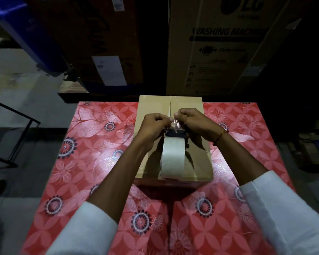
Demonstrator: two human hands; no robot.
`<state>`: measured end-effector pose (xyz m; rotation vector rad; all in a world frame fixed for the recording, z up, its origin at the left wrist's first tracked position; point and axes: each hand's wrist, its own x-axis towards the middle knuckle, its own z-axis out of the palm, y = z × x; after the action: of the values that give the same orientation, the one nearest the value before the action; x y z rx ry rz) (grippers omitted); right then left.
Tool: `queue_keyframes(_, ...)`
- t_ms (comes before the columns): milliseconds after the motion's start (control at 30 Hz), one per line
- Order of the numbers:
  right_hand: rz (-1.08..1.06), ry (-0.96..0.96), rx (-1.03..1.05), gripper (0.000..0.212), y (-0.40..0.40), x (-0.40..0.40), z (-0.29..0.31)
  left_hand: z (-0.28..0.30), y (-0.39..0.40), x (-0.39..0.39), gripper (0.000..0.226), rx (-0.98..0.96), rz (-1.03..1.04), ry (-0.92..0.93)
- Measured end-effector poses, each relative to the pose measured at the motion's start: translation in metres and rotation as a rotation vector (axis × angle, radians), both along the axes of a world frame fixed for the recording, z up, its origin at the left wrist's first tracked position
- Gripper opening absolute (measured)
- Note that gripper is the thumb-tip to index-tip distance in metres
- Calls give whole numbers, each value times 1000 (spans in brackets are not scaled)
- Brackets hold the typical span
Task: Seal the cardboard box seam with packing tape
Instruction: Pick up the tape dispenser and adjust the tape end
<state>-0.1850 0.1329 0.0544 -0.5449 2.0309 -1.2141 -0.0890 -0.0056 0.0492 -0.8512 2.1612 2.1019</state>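
Observation:
A brown cardboard box [153, 105] lies on the red flowered tablecloth [92, 148], its centre seam [170, 103] running away from me. A tape dispenser with a pale roll of packing tape [172, 155] rests on top of the box, over the seam. My left hand [153, 124] and my right hand [193, 120] meet just above the dispenser's dark front end. Both pinch the clear, crinkled loose end of the tape [175, 123] between fingertips. The box's near half is partly hidden by my forearms.
Behind the table stand tall cardboard cartons, one printed "washing machine" [226, 32] and another with white labels [109, 69]. A blue bin [24, 28] leans at the back left. A black metal frame [17, 140] stands on the floor to the left.

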Motion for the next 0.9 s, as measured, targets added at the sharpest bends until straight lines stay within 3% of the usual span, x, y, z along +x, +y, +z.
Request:
queue_keyframes(200, -27, -232, -64, 28, 7, -8, -2, 3, 1, -3, 9, -23, 27, -37)
queue_keyframes(500, -188, -516, -310, 66, 28, -11, -18, -3, 12, -11, 15, -6, 95, -35)
queue_keyframes(667, -319, -353, -428, 39, 34, 13, -33, -6, 11, -10, 16, 26, 123, -31)
queue_keyframes(900, -397, -68, -363, 12, 31, 34, -39, -3, 11, -9, 11, 23, 96, -14)
